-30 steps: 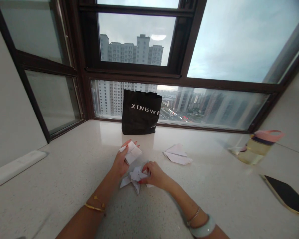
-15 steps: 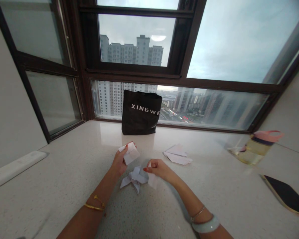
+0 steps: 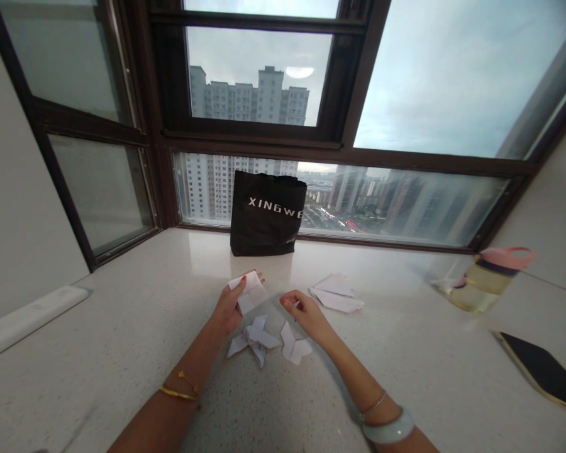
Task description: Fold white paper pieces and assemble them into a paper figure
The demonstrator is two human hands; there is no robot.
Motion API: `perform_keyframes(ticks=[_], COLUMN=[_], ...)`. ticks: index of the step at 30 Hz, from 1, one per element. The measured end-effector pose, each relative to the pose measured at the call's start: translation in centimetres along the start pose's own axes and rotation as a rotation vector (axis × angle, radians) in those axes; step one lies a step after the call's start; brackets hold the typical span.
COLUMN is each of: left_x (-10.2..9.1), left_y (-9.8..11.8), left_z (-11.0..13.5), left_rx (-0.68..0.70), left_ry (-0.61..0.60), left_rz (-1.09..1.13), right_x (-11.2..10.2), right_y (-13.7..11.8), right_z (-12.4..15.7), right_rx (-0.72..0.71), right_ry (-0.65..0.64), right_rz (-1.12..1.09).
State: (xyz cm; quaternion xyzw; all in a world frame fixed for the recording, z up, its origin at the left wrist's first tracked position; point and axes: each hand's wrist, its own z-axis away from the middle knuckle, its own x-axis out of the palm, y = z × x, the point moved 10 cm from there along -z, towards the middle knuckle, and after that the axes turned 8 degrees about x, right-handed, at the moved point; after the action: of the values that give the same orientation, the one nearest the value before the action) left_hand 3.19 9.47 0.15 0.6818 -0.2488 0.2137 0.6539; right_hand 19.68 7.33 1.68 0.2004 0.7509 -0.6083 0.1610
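Note:
My left hand [image 3: 230,307] is closed on a folded white paper [image 3: 251,292], thumb on top and fingertips showing past its far edge. My right hand [image 3: 306,314] hovers to the right with bent fingers, thumb and forefinger close together and nothing visible in them. Below it, a small folded paper piece [image 3: 295,345] with pointed flaps lies on the white speckled surface [image 3: 245,409]. Just left of that piece sits a star-like folded paper [image 3: 255,340] with several points. A folded paper plane [image 3: 338,293] rests beyond my right hand.
A black bag [image 3: 268,217] stands upright against the window. At the right are a bottle with a pink lid [image 3: 488,280] and a dark flat device [image 3: 544,371]. A long white object [image 3: 33,319] lies at the left by the wall.
My right hand has let go of the small folded paper piece, which now lies on the surface, and has risen slightly. My left hand has shifted a little to the right with its paper.

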Motion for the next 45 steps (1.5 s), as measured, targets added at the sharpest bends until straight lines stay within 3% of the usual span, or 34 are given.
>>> perform_keyframes(ticks=[4,8,13,20,25,28,36,39,45], left_x=[1.3,3.1,3.7,4.4,5.6,6.0,4.3,4.1,3.0], left_y=[-0.5,-1.7,-2.4,-2.2,-3.3,-3.3,-1.1,-0.8,0.1], left_z=[0.6,1.6,2.1,2.5,3.8,4.1,2.3,2.1,1.8], left_rx=[-0.014,-0.065,-0.089,-0.09,-0.18,-0.179,-0.056,-0.052,-0.01], left_ry=[-0.098,-0.218,-0.248,-0.299,-0.388,-0.431,-0.346,-0.331,-0.226], left_rz=[-0.035,-0.07,-0.082,-0.113,-0.079,-0.032,-0.035,-0.032,-0.055], right_x=[0.1,1.7,1.3,0.9,0.9,-1.2,-11.8,-13.5,-14.1], right_y=[0.3,0.5,-0.2,-1.6,-0.1,2.2,9.1,10.9,11.9], right_z=[0.0,0.1,0.2,0.9,1.2,1.2,2.6,3.2,3.1], right_rx=[0.07,0.175,0.204,0.172,0.184,0.242,0.394,0.438,0.442], right_ry=[0.014,-0.107,-0.131,-0.185,-0.156,-0.084,0.144,0.19,0.261], right_rz=[-0.194,-0.337,-0.405,-0.335,-0.297,-0.142,0.166,0.309,0.549])
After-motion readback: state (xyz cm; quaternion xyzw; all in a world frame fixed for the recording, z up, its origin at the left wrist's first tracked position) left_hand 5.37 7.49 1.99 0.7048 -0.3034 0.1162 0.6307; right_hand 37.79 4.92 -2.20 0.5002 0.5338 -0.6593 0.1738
